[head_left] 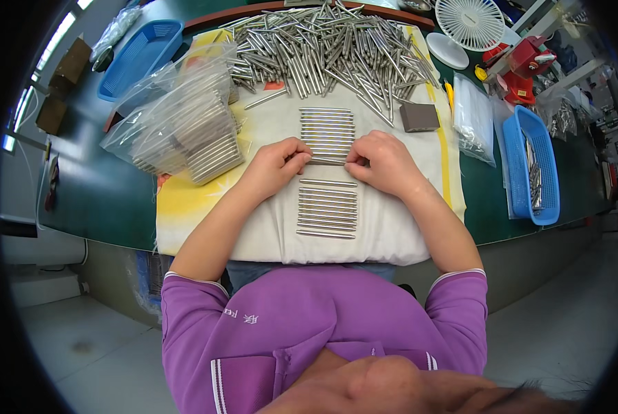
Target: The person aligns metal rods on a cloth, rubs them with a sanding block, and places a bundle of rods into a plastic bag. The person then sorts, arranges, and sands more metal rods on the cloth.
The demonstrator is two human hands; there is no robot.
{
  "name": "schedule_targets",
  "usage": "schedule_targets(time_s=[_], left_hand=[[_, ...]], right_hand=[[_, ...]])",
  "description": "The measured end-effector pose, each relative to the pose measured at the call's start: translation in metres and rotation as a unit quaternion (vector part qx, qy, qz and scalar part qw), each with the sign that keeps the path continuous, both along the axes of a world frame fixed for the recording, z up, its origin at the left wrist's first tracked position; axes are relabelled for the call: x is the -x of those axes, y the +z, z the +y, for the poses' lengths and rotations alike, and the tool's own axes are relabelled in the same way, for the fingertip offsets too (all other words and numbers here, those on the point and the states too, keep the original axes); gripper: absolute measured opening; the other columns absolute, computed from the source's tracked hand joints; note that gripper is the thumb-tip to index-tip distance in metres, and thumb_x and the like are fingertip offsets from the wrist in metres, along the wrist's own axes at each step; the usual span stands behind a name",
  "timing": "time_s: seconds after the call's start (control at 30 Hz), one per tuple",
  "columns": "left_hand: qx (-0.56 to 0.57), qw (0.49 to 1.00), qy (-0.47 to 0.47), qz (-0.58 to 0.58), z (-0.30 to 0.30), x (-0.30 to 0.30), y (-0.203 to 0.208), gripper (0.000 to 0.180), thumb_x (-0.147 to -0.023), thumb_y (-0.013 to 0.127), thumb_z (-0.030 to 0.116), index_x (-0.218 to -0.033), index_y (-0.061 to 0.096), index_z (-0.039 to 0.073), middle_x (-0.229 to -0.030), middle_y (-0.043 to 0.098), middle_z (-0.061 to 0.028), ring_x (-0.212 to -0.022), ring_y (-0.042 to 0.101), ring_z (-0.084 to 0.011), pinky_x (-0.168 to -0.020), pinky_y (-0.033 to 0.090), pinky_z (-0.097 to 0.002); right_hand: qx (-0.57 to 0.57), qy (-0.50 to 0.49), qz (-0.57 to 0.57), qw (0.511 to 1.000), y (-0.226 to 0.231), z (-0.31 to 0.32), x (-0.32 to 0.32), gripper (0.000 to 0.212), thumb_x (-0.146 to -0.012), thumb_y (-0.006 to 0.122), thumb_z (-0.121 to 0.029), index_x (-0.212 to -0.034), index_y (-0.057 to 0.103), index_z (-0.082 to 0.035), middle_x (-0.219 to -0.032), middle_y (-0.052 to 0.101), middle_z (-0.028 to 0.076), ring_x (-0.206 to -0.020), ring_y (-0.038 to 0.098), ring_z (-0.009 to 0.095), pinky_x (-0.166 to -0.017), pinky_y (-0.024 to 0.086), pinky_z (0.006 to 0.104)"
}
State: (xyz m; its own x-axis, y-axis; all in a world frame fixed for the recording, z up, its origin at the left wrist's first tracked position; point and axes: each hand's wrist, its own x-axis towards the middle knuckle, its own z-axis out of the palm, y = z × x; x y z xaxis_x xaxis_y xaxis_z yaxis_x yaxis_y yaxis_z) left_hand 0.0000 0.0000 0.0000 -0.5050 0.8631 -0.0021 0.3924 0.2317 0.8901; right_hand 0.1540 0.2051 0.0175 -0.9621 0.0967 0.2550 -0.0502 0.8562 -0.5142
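On a white and yellow cloth (392, 238), slim metal rods lie side by side in two neat groups. My left hand (279, 164) and my right hand (385, 162) are closed at opposite ends of the upper group (327, 131), fingertips pinching the ends of its nearest rods. Just below, closer to my body, the lower group (327, 209) lies untouched by either hand. Beyond both hands spreads a large loose heap of metal rods (323, 52). Exactly how many rods my fingers pinch is hidden.
Clear plastic bags (185, 124) packed with rods sit at the left. A dark grey block (419, 117) stands right of the upper group. Blue baskets flank the cloth, one far left (140, 58), one right (552, 165). Flat plastic bags (471, 121) and a white fan (469, 24) are rightward.
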Motion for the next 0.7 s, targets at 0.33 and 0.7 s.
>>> schedule_targets(time_s=[0.33, 0.7], left_hand=[[-0.008, 1.0, -0.005, -0.004, -0.003, 0.003, -0.001, 0.014, -0.092, 0.067, 0.009, -0.103, 0.066, 0.0, -0.083, 0.068, -0.0052, -0.073, 0.063, -0.0109, -0.067, 0.051, -0.0269], [-0.038, 0.989, 0.013, 0.141, -0.003, 0.008, 0.008, 0.016, -0.08, 0.076, 0.003, -0.09, 0.063, 0.004, -0.09, 0.057, -0.0056, -0.08, 0.058, -0.0172, -0.071, 0.048, -0.0286]], right_hand=[[-0.015, 0.012, 0.012, 1.0, 0.001, -0.001, 0.0, 0.01, -0.077, 0.071, -0.018, -0.074, 0.065, -0.011, -0.074, 0.065, 0.004, -0.082, 0.062, 0.027, -0.078, 0.049, 0.0403], [-0.012, -0.023, 0.039, 0.999, -0.001, -0.002, -0.001, 0.01, -0.077, 0.071, -0.018, -0.073, 0.065, -0.011, -0.074, 0.065, 0.003, -0.081, 0.062, 0.025, -0.075, 0.049, 0.0392]])
